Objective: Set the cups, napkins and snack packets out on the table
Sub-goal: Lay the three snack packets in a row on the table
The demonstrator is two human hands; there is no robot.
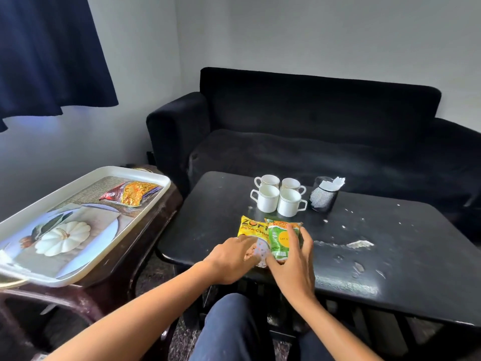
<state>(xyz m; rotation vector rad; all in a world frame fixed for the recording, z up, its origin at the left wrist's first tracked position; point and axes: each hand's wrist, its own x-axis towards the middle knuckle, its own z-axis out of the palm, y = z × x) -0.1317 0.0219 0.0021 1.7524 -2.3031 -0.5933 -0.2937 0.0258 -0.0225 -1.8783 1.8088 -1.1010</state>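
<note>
Several white cups (278, 196) stand clustered on the black table (390, 243), with a black mesh holder of white napkins (325, 194) just to their right. In front of the cups lie a yellow snack packet (251, 227) and a green-and-orange packet (282, 237), side by side. My left hand (234, 256) rests on the near end of the yellow packet. My right hand (296, 261) has its fingers around the green packet's near right edge. A third red-and-yellow packet (132, 192) lies on the white tray (86, 267) at the left.
The tray sits on a dark brown side table (125, 256) left of the black table. A black sofa (312, 121) stands behind. White crumbs and scuffs (359, 244) mark the table's right half. My knee (229, 327) is below the table edge.
</note>
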